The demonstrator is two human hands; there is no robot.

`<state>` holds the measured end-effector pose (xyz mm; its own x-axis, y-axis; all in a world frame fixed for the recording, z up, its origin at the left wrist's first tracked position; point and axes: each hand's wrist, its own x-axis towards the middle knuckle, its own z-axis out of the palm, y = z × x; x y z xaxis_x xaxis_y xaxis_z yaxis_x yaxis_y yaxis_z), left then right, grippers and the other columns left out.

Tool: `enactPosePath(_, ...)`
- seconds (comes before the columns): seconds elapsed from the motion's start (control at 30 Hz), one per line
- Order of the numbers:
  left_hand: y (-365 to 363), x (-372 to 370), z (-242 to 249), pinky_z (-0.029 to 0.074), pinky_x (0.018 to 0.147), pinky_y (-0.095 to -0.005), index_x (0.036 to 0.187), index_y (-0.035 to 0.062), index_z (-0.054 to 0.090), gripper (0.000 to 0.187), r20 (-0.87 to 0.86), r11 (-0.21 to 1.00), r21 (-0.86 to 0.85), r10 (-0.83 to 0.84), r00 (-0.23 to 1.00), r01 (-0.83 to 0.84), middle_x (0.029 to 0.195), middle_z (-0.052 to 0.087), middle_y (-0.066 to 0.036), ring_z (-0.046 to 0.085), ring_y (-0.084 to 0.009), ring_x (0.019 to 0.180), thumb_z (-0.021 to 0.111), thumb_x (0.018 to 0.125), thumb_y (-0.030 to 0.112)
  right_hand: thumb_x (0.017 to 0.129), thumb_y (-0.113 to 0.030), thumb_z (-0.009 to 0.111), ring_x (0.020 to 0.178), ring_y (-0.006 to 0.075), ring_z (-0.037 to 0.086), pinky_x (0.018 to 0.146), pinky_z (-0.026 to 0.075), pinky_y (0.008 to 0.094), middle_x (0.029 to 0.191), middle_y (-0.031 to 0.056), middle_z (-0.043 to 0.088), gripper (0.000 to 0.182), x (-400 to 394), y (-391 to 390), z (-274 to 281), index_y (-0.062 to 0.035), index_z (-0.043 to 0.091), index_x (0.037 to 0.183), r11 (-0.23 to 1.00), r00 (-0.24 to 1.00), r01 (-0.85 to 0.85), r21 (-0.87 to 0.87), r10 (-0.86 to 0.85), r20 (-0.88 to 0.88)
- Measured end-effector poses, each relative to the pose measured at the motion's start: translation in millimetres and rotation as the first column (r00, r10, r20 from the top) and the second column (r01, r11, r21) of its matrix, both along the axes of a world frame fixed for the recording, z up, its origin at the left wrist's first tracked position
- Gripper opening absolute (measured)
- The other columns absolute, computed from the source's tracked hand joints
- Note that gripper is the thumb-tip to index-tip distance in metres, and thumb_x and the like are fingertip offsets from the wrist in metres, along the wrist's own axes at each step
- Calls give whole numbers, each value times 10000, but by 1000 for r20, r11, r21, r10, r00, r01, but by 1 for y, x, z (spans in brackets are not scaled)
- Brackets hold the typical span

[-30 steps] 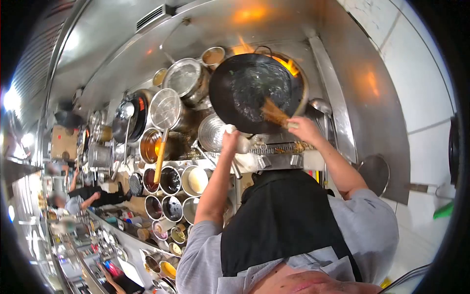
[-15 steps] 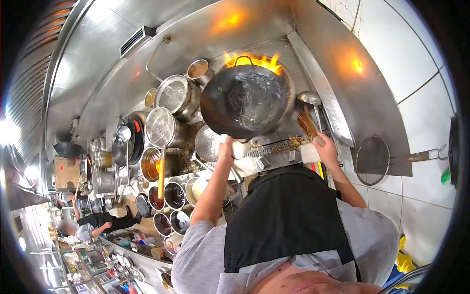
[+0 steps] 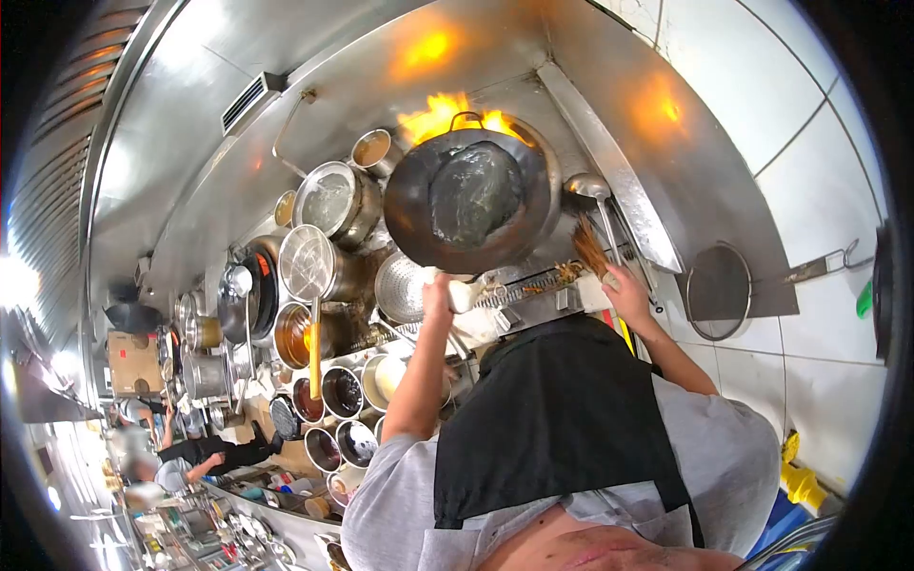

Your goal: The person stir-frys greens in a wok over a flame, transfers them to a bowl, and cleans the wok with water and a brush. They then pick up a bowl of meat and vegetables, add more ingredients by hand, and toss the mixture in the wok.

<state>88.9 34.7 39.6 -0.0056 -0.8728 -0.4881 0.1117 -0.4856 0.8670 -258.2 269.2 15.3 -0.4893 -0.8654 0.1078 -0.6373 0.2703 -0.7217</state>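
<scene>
A large dark wok (image 3: 409, 195) sits over the burner with clear liquid (image 3: 474, 195) pooled in it. At its near rim, my left hand (image 3: 437, 298) is closed on a folded white cloth (image 3: 464, 294); the cloth hides any handle beneath. My right hand (image 3: 625, 294) grips a bamboo wok brush (image 3: 590, 246), bristles pointing up and away, to the right of the wok and apart from it. Close by the brush lies a metal ladle (image 3: 587, 187) with its long handle toward me.
Flames (image 3: 443, 116) rise behind the wok's far rim. To the left stand a pot of liquid (image 3: 328, 200), a wire strainer (image 3: 307, 262) with a yellow handle, a perforated skimmer (image 3: 400, 284) and several sauce containers. A round mesh strainer (image 3: 719, 290) hangs at right. Another person (image 3: 205, 452) is at far left.
The wok has shifted and tilted slightly, and its liquid has gathered into a rounder pool. Flames have spread higher at the left of the far rim. Both hands keep their holds.
</scene>
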Motion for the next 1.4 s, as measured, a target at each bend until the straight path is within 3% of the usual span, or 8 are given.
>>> enactPosePath(0.07, -4, 11, 20, 535, 635, -335, 1009, -10, 613, 278, 54, 991, -125, -36, 998, 42, 856, 654, -93, 647, -207, 703, 629, 755, 101, 788, -182, 709, 1045, 357, 598, 906, 478, 407, 1141, 156, 632, 432, -8, 15, -17, -72, 620, 1197, 935, 987, -154, 318, 160, 8)
enactPosePath(0.2, -27, 29, 25, 529, 655, -330, 1023, -26, 606, 282, 131, 974, -189, -103, 986, 127, 869, 656, -88, 649, -207, 736, 608, 762, 81, 796, -225, 696, 1011, 363, 607, 850, 492, 437, 1095, 140, 636, 398, 0, 19, -9, -93, 627, 1165, 996, 998, -32, 87, 37, -54)
enactPosePath(0.47, -46, 20, 79, 501, 754, -335, 1064, -10, 603, 332, 402, 903, -356, -83, 912, 239, 948, 646, -81, 620, -194, 822, 600, 738, 54, 813, -211, 696, 927, 334, 667, 825, 519, 393, 1005, 163, 695, 379, -24, 6, -3, -58, 658, 1158, 976, 997, -35, 217, 18, 80)
enactPosePath(0.57, -69, 22, 83, 510, 760, -355, 1114, -52, 581, 434, 438, 862, -430, -61, 897, 268, 978, 660, -150, 634, -232, 832, 623, 710, 98, 844, -218, 708, 829, 149, 657, 710, 517, 290, 945, 101, 698, 405, -37, -2, 4, -6, 628, 1180, 1000, 949, 18, 8, -20, 314)
enactPosePath(0.7, -71, 11, 121, 497, 814, -391, 1115, -43, 584, 458, 653, 840, -432, 41, 756, 328, 980, 668, -200, 653, -325, 867, 640, 704, 150, 891, -227, 666, 560, 82, 565, 418, 398, 239, 798, 20, 628, 378, -48, -24, 45, -37, 612, 1213, 988, 680, 140, 59, -139, 720)
enactPosePath(0.8, -57, -5, 156, 487, 835, -420, 1121, -29, 586, 457, 752, 808, -432, 78, 655, 401, 985, 659, -232, 642, -392, 907, 640, 703, 150, 896, -232, 658, 533, 99, 565, 398, 393, 244, 780, 23, 628, 356, -59, -54, 63, -53, 617, 1200, 984, 589, 176, -2, -104, 801)
enactPosePath(1.17, 11, -37, 175, 471, 905, -482, 1277, 75, 533, 609, 902, 479, -425, 159, 401, 768, 1156, 557, -251, 563, -438, 1041, 687, 692, 151, 866, -247, 672, 444, 129, 524, 360, 368, 258, 676, 56, 608, 420, -44, -187, 80, -54, 583, 1228, 991, 685, 105, 86, -135, 716)
enactPosePath(1.4, -22, -7, 126, 486, 847, -444, 1189, 32, 553, 489, 720, 684, -525, 39, 693, 507, 975, 629, -229, 605, -434, 932, 622, 711, 106, 875, -248, 660, 439, 128, 522, 373, 383, 257, 673, 55, 608, 474, -69, -206, 67, -58, 544, 1293, 997, 746, -49, 67, -7, 665)
